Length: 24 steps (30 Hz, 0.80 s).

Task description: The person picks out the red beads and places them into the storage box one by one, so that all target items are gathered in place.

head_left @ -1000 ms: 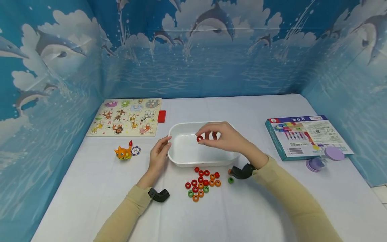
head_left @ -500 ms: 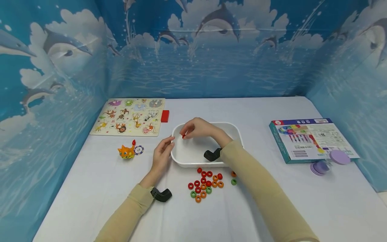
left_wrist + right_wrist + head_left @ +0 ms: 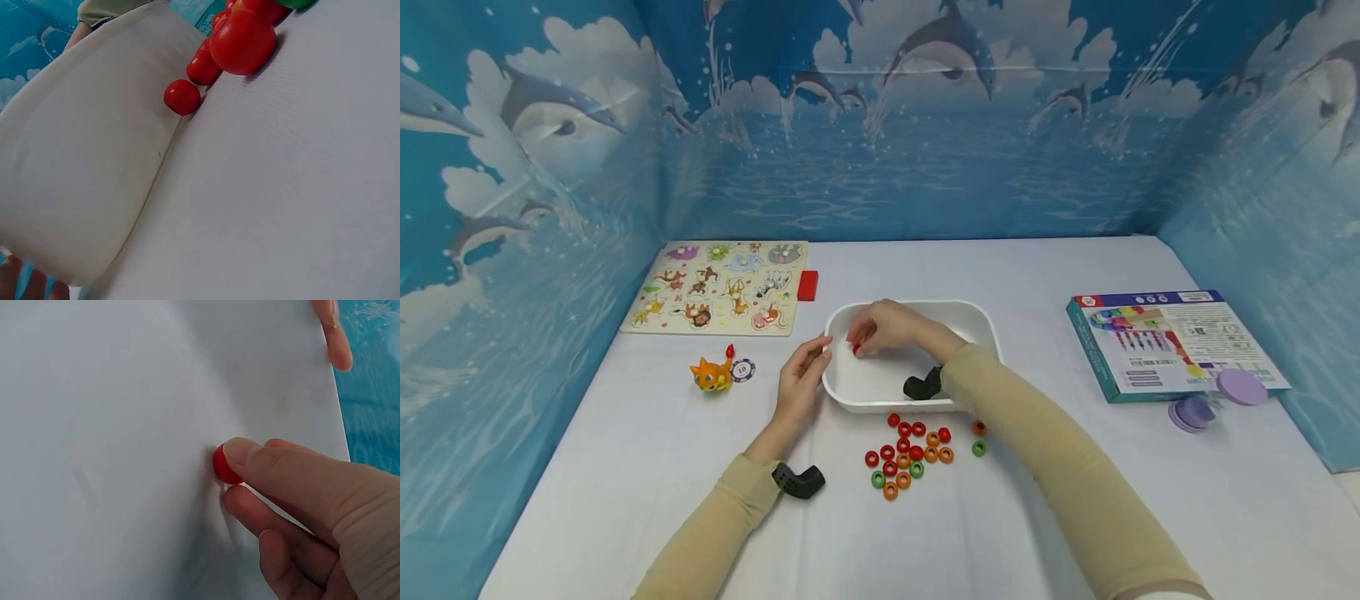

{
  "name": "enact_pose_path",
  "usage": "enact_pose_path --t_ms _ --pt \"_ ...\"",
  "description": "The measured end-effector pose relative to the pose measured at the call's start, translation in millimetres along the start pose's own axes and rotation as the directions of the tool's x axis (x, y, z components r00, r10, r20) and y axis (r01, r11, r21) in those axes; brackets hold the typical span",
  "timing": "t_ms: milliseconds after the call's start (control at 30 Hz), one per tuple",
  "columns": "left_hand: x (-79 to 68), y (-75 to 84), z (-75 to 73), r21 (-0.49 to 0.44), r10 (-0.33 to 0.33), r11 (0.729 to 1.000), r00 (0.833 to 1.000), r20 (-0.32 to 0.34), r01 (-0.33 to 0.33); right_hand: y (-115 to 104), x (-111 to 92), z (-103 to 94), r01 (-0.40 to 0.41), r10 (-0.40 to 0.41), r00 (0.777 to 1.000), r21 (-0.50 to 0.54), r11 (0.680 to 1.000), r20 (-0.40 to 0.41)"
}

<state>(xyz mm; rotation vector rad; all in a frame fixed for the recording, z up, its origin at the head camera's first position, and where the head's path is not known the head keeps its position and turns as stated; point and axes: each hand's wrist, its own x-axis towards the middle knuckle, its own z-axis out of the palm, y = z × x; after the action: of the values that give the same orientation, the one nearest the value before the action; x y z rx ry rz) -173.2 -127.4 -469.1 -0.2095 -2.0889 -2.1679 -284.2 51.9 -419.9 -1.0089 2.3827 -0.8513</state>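
In the head view my right hand (image 3: 886,325) is inside the white tray (image 3: 910,407), low near its left end. Thumb and index finger pinch a red bead (image 3: 225,465), which the right wrist view shows close to or on the tray's floor; contact is hard to tell. My left hand (image 3: 801,379) touches the tray's left rim with its fingertips, the fingers only slightly bent. Those fingers (image 3: 34,284) also appear at the lower left of the left wrist view. Several red, orange and green beads (image 3: 903,445) lie loose on the cloth in front of the tray.
An animal puzzle board (image 3: 718,287) and a red block (image 3: 807,286) lie at the back left. Nearer are an orange toy cat (image 3: 711,375) and a poker chip (image 3: 742,370). On the right are a flat game box (image 3: 1172,342) and small purple tubs (image 3: 1192,413).
My right hand has carried the red bead leftward across the tray and lowered it near the left end. My left hand stays at the rim. The view has shifted slightly.
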Motion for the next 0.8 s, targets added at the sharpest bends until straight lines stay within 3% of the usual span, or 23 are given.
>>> enact_pose_path --t_ms 267,433,533,667,800 --pt "2.6 -4.0 1.8 -0.005 0.039 0.999 0.999 -0.004 -0.039 -1 0 -5.7 -0.025 0.025 1.0 0.007 1.0 0.011" --pt "3.1 -4.7 3.4 0.002 0.044 0.999 0.999 -0.013 -0.044 -9 -17 -22.9 -0.047 0.047 0.999 -0.016 0.999 0.026" --pt "2.4 -4.0 3.0 0.006 0.043 0.999 0.999 -0.015 -0.043 -19 -38 -39.1 -0.013 0.012 1.0 -0.023 1.0 -0.018" --pt "1.9 -1.8 2.1 0.001 0.045 0.999 0.999 -0.013 -0.045 -40 -82 -56.9 0.075 -0.073 0.99 0.01 0.997 -0.117" --pt "-1.7 12.1 4.4 0.017 0.032 0.999 0.999 -0.012 -0.032 -50 -128 -55.5 0.162 -0.146 0.97 0.068 0.984 -0.196"
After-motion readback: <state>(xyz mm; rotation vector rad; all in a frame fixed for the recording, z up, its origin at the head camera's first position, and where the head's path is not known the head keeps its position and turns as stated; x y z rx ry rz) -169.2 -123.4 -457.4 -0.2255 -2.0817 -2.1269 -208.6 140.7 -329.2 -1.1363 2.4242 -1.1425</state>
